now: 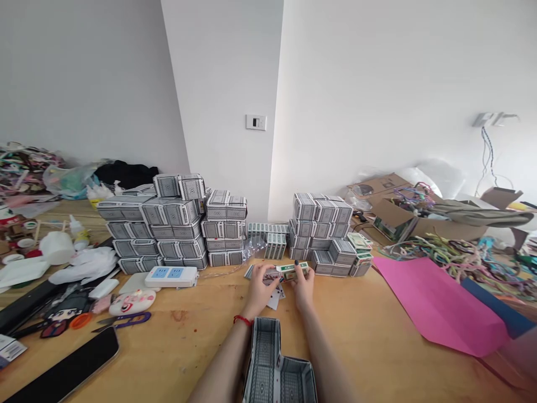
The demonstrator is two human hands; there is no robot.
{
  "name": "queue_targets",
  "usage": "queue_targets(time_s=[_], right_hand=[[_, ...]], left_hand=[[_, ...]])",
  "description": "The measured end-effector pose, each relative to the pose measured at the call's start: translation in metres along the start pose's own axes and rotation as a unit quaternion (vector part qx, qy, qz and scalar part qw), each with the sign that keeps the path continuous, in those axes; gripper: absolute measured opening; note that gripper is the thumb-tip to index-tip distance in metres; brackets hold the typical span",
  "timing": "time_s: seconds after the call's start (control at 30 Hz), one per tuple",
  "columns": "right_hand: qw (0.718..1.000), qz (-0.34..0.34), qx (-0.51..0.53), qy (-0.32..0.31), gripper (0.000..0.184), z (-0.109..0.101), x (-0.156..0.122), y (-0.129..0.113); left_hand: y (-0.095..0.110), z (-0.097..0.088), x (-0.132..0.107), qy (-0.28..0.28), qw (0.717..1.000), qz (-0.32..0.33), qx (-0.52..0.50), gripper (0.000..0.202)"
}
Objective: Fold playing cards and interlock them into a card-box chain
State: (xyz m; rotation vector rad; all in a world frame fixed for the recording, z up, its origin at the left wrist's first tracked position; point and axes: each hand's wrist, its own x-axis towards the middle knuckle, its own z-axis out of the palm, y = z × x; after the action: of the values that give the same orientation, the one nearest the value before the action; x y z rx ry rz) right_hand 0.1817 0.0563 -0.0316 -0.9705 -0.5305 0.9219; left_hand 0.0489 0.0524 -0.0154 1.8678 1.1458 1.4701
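Observation:
A small green-and-white playing card box is held in my right hand, the fingers closed round its right end. My left hand is closed at the box's open left end, with playing cards between its thumb and fingers. Below them, a few loose cards lie face up on the table. Between my forearms stands an L-shaped open piece built from grey-patterned cards. Beyond my hands, more green card boxes stand in a row near the wall.
Stacked grey card blocks rise at the left and right. A white power strip, purple scissors and a black phone lie on the left. Pink paper, tangled cords and a cardboard box occupy the right.

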Motion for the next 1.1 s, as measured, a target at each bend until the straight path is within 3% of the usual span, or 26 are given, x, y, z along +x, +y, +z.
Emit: queue_targets(time_s=[0.17, 0.27, 0.37, 0.8, 1.1], right_hand=[[0.999, 0.015, 0.002, -0.037, 0.033, 0.000, -0.001, -0.001], [0.999, 0.016, 0.010, -0.039, 0.033, 0.002, -0.002, -0.002], [1.000, 0.011, 0.014, -0.022, 0.034, 0.002, -0.001, -0.001], [0.994, -0.014, 0.075, 0.080, 0.029, -0.010, 0.015, -0.004], [0.995, 0.001, 0.083, 0.057, 0.032, -0.007, 0.014, -0.004]], left_hand=[[-0.005, 0.002, -0.001, 0.037, 0.999, -0.010, -0.004, 0.035], [-0.007, 0.002, 0.000, 0.032, 0.999, -0.020, 0.007, 0.029], [-0.009, 0.004, 0.000, 0.030, 0.999, -0.025, 0.015, 0.019], [-0.015, 0.003, 0.000, 0.067, 0.996, -0.046, 0.035, 0.016], [-0.007, 0.003, 0.000, 0.042, 0.998, -0.034, 0.021, 0.028]])
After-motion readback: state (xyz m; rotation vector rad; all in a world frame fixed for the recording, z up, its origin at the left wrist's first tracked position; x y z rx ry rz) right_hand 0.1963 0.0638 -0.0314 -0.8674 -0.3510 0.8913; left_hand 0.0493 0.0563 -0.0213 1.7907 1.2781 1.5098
